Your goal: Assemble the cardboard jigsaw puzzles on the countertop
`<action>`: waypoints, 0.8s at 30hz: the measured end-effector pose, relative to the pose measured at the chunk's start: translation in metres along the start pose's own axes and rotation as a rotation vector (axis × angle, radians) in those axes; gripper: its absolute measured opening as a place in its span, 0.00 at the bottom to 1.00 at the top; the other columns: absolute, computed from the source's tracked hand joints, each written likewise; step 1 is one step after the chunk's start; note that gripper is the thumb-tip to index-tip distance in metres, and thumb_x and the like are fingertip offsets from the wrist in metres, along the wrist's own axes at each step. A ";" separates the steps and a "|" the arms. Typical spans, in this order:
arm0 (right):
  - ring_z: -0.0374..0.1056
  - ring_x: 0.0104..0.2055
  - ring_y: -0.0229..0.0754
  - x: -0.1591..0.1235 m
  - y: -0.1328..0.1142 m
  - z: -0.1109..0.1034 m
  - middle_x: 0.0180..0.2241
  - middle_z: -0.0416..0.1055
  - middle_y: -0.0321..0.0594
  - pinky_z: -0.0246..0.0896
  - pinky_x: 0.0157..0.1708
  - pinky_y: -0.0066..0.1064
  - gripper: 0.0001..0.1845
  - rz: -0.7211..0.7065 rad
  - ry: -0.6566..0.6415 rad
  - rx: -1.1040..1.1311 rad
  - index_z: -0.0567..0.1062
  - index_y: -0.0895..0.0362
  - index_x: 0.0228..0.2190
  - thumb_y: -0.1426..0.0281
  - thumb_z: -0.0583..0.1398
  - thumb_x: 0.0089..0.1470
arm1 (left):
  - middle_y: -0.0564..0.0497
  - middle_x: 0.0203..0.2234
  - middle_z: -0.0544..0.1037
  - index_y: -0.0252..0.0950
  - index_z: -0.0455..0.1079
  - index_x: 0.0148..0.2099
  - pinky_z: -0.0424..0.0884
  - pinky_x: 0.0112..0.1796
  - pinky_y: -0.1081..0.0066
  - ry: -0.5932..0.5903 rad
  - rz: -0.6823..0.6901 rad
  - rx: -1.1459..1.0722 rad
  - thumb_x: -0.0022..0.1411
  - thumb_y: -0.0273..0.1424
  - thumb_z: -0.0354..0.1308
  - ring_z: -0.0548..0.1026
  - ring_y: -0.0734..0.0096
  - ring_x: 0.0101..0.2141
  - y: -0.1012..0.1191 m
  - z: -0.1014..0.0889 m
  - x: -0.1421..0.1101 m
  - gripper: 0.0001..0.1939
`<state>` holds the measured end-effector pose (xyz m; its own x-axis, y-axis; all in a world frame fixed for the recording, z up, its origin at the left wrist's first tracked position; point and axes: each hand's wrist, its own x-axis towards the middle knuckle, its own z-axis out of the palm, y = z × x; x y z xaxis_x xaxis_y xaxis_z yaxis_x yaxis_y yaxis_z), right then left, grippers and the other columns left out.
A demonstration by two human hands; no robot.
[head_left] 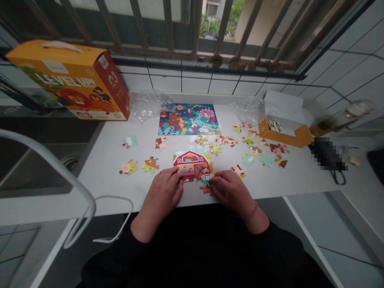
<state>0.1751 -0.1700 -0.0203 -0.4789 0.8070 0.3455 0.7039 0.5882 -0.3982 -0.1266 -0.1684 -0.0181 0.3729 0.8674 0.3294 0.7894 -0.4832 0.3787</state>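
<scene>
A partly joined jigsaw puzzle (189, 162) with a red barn lies near the counter's front edge. My left hand (163, 186) is at its lower left corner, the fingers close together and bent against the edge, with the thumb below. My right hand (232, 190) pinches a puzzle piece (206, 180) showing a figure with a moustache, at the lower right of the barn. This piece overlaps or touches the joined part; which one I cannot tell. Right beside that hand is a brown and white piece (238, 171). Left of the barn sits a brown and green piece (151, 164).
Loose pieces (256, 150) are scattered to the right. Behind the barn lies a dark blue picture sheet (189, 119). An orange carton (72, 84), crumpled clear plastic (147, 105) and an opened small box (285, 134) stand around. A white cable (75, 180) hangs over the left, near the sink (54, 156).
</scene>
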 end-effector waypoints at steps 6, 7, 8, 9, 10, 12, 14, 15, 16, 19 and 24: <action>0.72 0.48 0.53 0.001 -0.001 -0.001 0.47 0.78 0.47 0.70 0.48 0.49 0.07 0.003 0.001 -0.007 0.78 0.51 0.48 0.69 0.64 0.69 | 0.37 0.59 0.79 0.38 0.74 0.57 0.77 0.58 0.44 -0.006 -0.001 0.006 0.74 0.28 0.59 0.78 0.47 0.58 0.001 -0.001 0.000 0.11; 0.72 0.48 0.53 0.001 -0.001 -0.001 0.47 0.78 0.47 0.70 0.48 0.49 0.07 0.003 0.003 -0.006 0.79 0.51 0.48 0.69 0.64 0.69 | 0.37 0.59 0.79 0.38 0.74 0.57 0.77 0.58 0.44 -0.004 -0.001 0.007 0.74 0.28 0.59 0.78 0.47 0.58 0.001 -0.001 0.000 0.11; 0.72 0.48 0.53 0.000 0.000 -0.001 0.47 0.78 0.47 0.70 0.48 0.49 0.08 0.004 0.005 -0.004 0.79 0.51 0.49 0.69 0.64 0.69 | 0.38 0.59 0.79 0.38 0.74 0.57 0.78 0.58 0.44 -0.002 -0.002 0.006 0.74 0.29 0.59 0.78 0.47 0.58 0.001 -0.001 0.000 0.12; 0.73 0.48 0.53 0.000 0.000 -0.001 0.47 0.78 0.47 0.70 0.49 0.49 0.08 0.005 0.004 -0.002 0.79 0.50 0.49 0.69 0.64 0.69 | 0.38 0.58 0.79 0.39 0.74 0.57 0.78 0.58 0.44 -0.001 -0.003 0.004 0.74 0.29 0.59 0.78 0.47 0.58 0.001 -0.001 0.000 0.12; 0.73 0.48 0.53 0.000 0.000 0.000 0.48 0.78 0.47 0.70 0.49 0.49 0.09 0.005 0.003 0.001 0.79 0.50 0.49 0.69 0.64 0.69 | 0.38 0.58 0.79 0.39 0.74 0.57 0.78 0.58 0.44 0.000 -0.005 0.001 0.74 0.29 0.59 0.78 0.47 0.58 0.001 -0.001 0.000 0.12; 0.73 0.49 0.53 0.000 0.001 0.000 0.48 0.78 0.47 0.70 0.49 0.49 0.10 0.007 -0.003 0.007 0.79 0.50 0.50 0.68 0.64 0.69 | 0.38 0.59 0.79 0.39 0.74 0.57 0.77 0.58 0.44 0.000 -0.004 -0.002 0.74 0.29 0.59 0.78 0.47 0.58 0.001 0.000 0.000 0.12; 0.73 0.49 0.53 0.000 0.001 0.000 0.48 0.78 0.47 0.70 0.49 0.49 0.09 0.009 -0.008 0.007 0.79 0.50 0.50 0.68 0.64 0.69 | 0.38 0.59 0.79 0.39 0.74 0.57 0.77 0.58 0.44 -0.002 -0.005 -0.001 0.74 0.29 0.59 0.78 0.48 0.58 0.000 0.000 0.000 0.11; 0.73 0.49 0.53 0.000 0.001 0.000 0.48 0.78 0.47 0.70 0.49 0.49 0.09 0.010 -0.009 0.005 0.79 0.50 0.49 0.68 0.64 0.69 | 0.38 0.59 0.78 0.39 0.74 0.57 0.77 0.58 0.45 -0.005 -0.006 0.000 0.75 0.29 0.59 0.78 0.48 0.58 0.000 0.000 0.000 0.11; 0.73 0.49 0.53 0.000 0.001 0.000 0.48 0.78 0.47 0.70 0.49 0.49 0.08 0.011 -0.008 0.003 0.79 0.50 0.49 0.68 0.64 0.69 | 0.38 0.59 0.78 0.39 0.74 0.57 0.77 0.58 0.45 -0.008 -0.005 0.000 0.75 0.29 0.59 0.77 0.48 0.58 0.000 0.000 0.000 0.11; 0.72 0.49 0.53 0.000 0.001 0.000 0.48 0.78 0.47 0.70 0.49 0.49 0.08 0.006 -0.007 0.002 0.79 0.51 0.49 0.68 0.63 0.69 | 0.37 0.59 0.78 0.37 0.74 0.57 0.77 0.59 0.45 -0.012 0.004 0.002 0.75 0.29 0.59 0.77 0.48 0.58 0.000 0.000 0.000 0.11; 0.72 0.48 0.52 0.001 0.001 -0.001 0.47 0.78 0.46 0.69 0.49 0.49 0.08 0.003 -0.005 0.009 0.79 0.51 0.49 0.69 0.64 0.69 | 0.37 0.59 0.79 0.38 0.74 0.56 0.77 0.58 0.44 -0.005 -0.001 0.006 0.75 0.28 0.58 0.77 0.47 0.58 0.001 0.000 0.000 0.11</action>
<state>0.1759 -0.1692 -0.0194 -0.4798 0.8088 0.3400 0.7004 0.5865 -0.4068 -0.1258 -0.1684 -0.0179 0.3746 0.8684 0.3250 0.7928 -0.4817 0.3734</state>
